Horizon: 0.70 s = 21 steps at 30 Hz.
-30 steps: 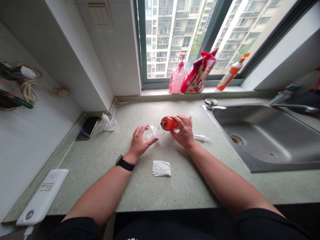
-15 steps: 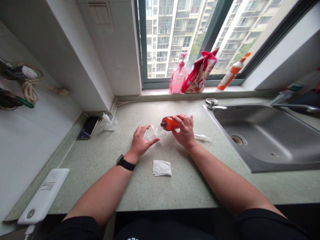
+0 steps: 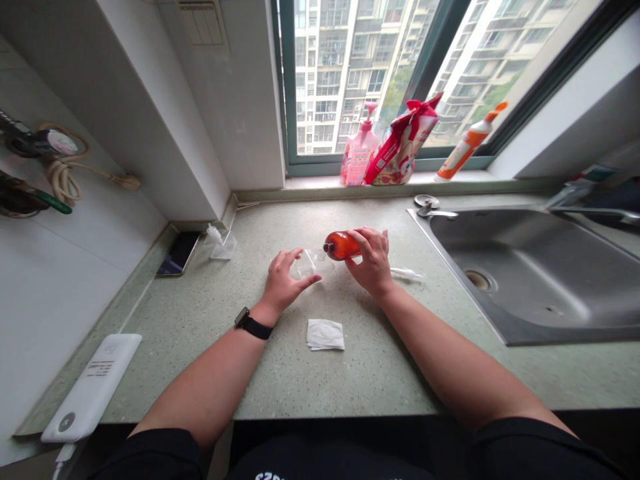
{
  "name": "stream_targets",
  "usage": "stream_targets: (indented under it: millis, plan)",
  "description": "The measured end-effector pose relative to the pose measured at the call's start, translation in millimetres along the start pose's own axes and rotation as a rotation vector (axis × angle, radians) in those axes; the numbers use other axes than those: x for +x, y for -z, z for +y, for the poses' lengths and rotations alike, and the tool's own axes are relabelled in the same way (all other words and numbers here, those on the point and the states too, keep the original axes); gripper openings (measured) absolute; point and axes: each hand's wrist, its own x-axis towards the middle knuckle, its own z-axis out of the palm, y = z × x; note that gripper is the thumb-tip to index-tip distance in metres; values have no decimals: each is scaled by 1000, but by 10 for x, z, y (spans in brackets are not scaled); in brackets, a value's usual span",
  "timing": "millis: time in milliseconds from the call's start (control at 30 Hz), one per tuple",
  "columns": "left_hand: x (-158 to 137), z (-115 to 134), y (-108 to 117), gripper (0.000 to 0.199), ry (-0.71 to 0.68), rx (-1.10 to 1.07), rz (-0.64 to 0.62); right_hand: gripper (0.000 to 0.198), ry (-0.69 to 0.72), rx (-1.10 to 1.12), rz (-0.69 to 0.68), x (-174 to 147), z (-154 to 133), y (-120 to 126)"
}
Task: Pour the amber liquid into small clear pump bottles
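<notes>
My right hand (image 3: 371,261) is wrapped round an orange-brown bottle (image 3: 343,246), tipped onto its side with its uncapped mouth pointing left. Just below that mouth is a small clear plastic container (image 3: 311,262) on the counter. Thumb and fingers of my left hand (image 3: 286,280) grip the container from its left side. Whether liquid is running out of the bottle is too small to tell. A folded white tissue (image 3: 325,335) lies nearer to me, and a thin clear-wrapped item (image 3: 407,274) sits right of my right hand.
At the left lie a phone (image 3: 179,254), another clear container with a white nozzle-like piece (image 3: 222,245) and a white power bank (image 3: 93,387) with a cable. A steel sink (image 3: 540,267) occupies the right. A pump bottle (image 3: 359,155), red bag (image 3: 404,143) and orange-white bottle (image 3: 465,150) line the windowsill.
Hands, bottle and container keep nearly the same places. The whole view has shifted very slightly, and the bottle's mouth looks a little more turned toward me.
</notes>
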Motion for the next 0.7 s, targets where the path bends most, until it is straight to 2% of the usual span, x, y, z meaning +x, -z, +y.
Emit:
stream_targets:
  millis: [333, 567, 700]
  plan:
    - [1, -24, -16, 76, -3, -8, -1, 64, -8, 53, 34, 5, 6, 10]
    - [11, 21, 15, 76, -10, 5, 14, 67, -43, 56, -1, -4, 10, 1]
    - [4, 38, 27, 75, 0, 2, 12, 64, -15, 47, 13, -5, 11, -5]
